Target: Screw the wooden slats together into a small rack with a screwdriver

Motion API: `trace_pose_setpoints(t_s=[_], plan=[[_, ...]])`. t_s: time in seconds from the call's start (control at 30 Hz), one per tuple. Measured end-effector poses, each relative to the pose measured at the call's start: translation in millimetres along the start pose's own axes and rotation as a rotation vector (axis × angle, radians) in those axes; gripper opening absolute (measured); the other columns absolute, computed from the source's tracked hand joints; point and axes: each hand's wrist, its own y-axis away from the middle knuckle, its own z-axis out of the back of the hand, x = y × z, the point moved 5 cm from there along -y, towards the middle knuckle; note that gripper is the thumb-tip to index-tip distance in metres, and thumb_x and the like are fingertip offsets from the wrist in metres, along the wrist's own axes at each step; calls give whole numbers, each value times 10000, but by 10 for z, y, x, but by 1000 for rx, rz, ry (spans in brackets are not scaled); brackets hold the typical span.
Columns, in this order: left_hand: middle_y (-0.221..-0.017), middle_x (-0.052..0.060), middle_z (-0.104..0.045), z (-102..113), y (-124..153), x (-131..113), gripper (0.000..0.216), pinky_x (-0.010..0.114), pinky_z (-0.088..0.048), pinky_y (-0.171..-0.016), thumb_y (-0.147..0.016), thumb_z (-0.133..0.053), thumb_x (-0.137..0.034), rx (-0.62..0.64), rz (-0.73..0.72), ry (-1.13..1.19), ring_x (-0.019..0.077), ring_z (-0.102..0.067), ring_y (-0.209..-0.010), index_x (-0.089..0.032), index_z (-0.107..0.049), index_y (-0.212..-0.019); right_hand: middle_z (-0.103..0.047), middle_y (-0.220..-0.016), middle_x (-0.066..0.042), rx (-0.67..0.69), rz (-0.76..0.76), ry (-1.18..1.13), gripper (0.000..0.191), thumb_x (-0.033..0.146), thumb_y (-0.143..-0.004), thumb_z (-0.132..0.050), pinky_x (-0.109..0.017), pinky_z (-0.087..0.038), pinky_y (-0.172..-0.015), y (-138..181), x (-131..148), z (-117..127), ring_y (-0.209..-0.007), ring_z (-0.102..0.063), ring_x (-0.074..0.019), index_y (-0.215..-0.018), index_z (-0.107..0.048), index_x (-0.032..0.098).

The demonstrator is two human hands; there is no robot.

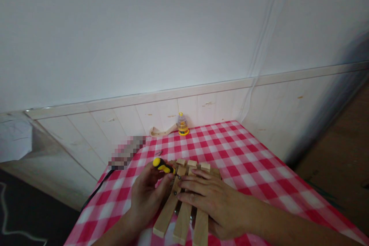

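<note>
A small screwdriver (163, 165) with a yellow-and-black handle is in my left hand (147, 186), whose fingers are closed round it. Its tip end points right, toward a screw (179, 177) in a pale wooden piece. Several wooden slats (182, 223) lie side by side in front of me, with metal fittings (191, 215) between them. Across the slats from the right lies my right hand (215, 196), fingers stretched out over the wood and its thumb mostly hidden. Short wooden blocks (192, 164) stick up at the far end.
A red-and-white checked cloth (219, 138) covers the table. At its back edge stand a clear-and-yellow bit container (182, 125) and a curved wooden piece (161, 131). Small metal bits (159, 153) lie nearer. A blurred-out object (128, 153) with a black cord sits at left, by the wall.
</note>
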Motion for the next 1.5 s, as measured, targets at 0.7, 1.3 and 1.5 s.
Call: trace_pose_setpoints(t_s=[0.7, 1.3, 1.5], plan=[[-1020, 62, -789, -17, -42, 77, 184, 260, -606, -805, -897, -750, -285, 104, 102, -100, 190, -750, -924, -203, -740, -1062, -592, -1496, -128, 9, -9, 26, 546, 333, -943, -612, -474, -188, -1274, -6, -8, -11, -1437, -473, -279, -1463, -547, 181], [-1058, 48, -785, 54, -32, -207, 742, 301, -639, -823, -882, -766, -231, -74, -57, 12, 183, -773, -928, -320, -406, -1525, -567, -1524, -124, 5, -5, 10, 582, 331, -942, -615, -449, -163, -1284, 15, -26, -25, -1483, -421, -264, -1497, -514, 189], [-1062, 61, -775, 77, 28, -338, 534, 275, -652, -806, -889, -726, -136, 34, -226, -68, 175, -777, -894, -309, -600, -1379, -597, -1487, -124, -6, 4, 11, 573, 308, -919, -626, -456, -181, -1276, 22, -44, -45, -1452, -460, -264, -1475, -536, 201]])
